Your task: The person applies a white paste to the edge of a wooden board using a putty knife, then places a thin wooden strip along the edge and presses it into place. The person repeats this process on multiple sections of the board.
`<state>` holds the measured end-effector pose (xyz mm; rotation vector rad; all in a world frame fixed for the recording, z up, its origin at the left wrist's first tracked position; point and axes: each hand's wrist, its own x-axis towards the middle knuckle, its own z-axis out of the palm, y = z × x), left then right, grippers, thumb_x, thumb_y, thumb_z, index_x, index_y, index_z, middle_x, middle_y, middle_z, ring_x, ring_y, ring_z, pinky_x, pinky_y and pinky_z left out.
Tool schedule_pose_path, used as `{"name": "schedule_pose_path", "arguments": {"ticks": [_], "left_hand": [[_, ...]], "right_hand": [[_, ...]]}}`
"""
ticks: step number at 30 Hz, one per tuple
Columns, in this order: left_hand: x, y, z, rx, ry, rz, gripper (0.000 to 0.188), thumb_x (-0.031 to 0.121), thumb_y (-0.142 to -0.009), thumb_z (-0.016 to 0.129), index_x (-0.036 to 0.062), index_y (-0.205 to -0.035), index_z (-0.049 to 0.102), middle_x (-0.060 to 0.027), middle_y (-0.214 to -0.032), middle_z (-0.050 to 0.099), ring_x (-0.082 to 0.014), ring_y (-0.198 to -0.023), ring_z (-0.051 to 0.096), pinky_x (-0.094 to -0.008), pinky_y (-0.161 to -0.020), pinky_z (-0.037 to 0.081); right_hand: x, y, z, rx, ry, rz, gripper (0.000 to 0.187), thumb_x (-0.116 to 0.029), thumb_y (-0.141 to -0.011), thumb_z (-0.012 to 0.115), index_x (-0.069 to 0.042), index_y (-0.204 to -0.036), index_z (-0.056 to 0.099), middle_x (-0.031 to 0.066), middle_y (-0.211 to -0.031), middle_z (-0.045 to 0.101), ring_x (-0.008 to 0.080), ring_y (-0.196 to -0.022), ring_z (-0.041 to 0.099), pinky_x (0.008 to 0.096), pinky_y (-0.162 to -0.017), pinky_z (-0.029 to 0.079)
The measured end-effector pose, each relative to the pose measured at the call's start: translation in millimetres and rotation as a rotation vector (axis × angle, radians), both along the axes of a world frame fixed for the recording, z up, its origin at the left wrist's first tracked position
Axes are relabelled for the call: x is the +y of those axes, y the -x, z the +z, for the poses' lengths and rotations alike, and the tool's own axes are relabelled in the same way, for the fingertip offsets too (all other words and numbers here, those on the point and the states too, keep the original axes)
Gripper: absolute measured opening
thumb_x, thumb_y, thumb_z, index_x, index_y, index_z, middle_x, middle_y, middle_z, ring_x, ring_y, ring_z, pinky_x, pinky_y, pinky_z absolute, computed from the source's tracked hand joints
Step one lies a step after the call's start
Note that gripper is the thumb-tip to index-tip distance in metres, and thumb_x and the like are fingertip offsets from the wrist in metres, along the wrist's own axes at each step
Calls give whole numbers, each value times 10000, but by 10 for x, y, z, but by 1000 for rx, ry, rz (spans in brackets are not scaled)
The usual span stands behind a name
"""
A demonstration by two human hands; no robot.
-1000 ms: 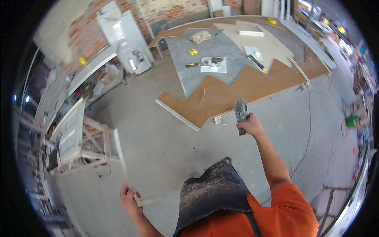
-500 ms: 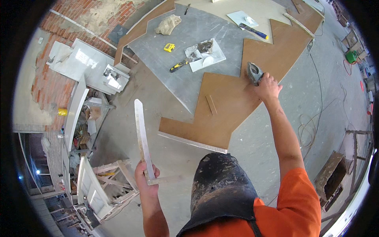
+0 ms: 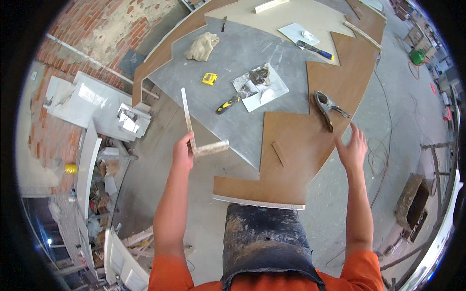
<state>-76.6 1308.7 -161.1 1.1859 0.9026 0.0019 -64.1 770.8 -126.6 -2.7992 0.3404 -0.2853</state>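
Observation:
My left hand [image 3: 182,151] grips an L-shaped pale piece [image 3: 212,148] near its corner, one arm pointing away from me and the other to the right. It is held up left of the brown zigzag-edged board [image 3: 286,128]. On the board's right part lies a metal spring clamp [image 3: 324,107] with dark handles. Just right of the board's edge is my right hand [image 3: 354,148], fingers apart and holding nothing, a short way from the clamp. A small brown strip [image 3: 279,153] rests on the board, and a white strip [image 3: 257,202] runs along its near edge.
On the grey sheet [image 3: 204,104] lie a yellow tape measure [image 3: 209,78], a putty knife [image 3: 227,105], a white tile with paste [image 3: 272,92] and a cloth [image 3: 203,47]. A blue-handled scraper [image 3: 315,49] lies farther back. White panels [image 3: 94,104] stand left; hoses trail on the right floor.
My right hand has let go of the spring clamp, which stays on the board, and has drawn back. My left hand has moved forward with the L-shaped piece. The view has shifted.

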Motion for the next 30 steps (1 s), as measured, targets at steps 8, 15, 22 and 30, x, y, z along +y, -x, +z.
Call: {"name": "schedule_pose_path", "arguments": {"ticks": [8, 15, 22, 30], "left_hand": [[443, -1025, -678, 29, 147, -239, 175, 247, -936, 673, 92, -1005, 631, -38, -886, 621, -198, -813, 615, -392, -760, 529], [185, -1287, -665, -10, -265, -536, 246, 279, -936, 685, 37, -895, 665, -49, -842, 659, -153, -730, 621, -328, -627, 497], [-216, -475, -404, -518, -925, -849, 322, 165, -950, 624, -26, -1210, 626, -135, -1139, 680, -242, -1013, 641, -373, -922, 497], [-1343, 1669, -178, -668, -1085, -1682, 638, 224, -845, 707, -27, -1387, 483, -217, -1370, 549, -385, -1302, 467, -485, -1121, 350]], "right_hand": [[87, 2874, -161, 83, -363, -631, 565, -196, -832, 746, -1, -1331, 569, 178, -1229, 640, 309, -1157, 601, 422, -1007, 464], [1476, 3673, -108, 215, -665, -781, 485, -123, -820, 749, 40, -1258, 617, 184, -1179, 680, 246, -1123, 638, 361, -951, 504], [2108, 3668, -18, 366, -627, -753, 446, -266, -830, 739, -17, -1195, 679, 168, -1152, 713, 284, -1098, 672, 389, -925, 522], [2020, 3941, -303, 427, -847, -699, 440, -259, -830, 724, -10, -1189, 678, 176, -1126, 722, 286, -1078, 685, 391, -922, 525]]}}
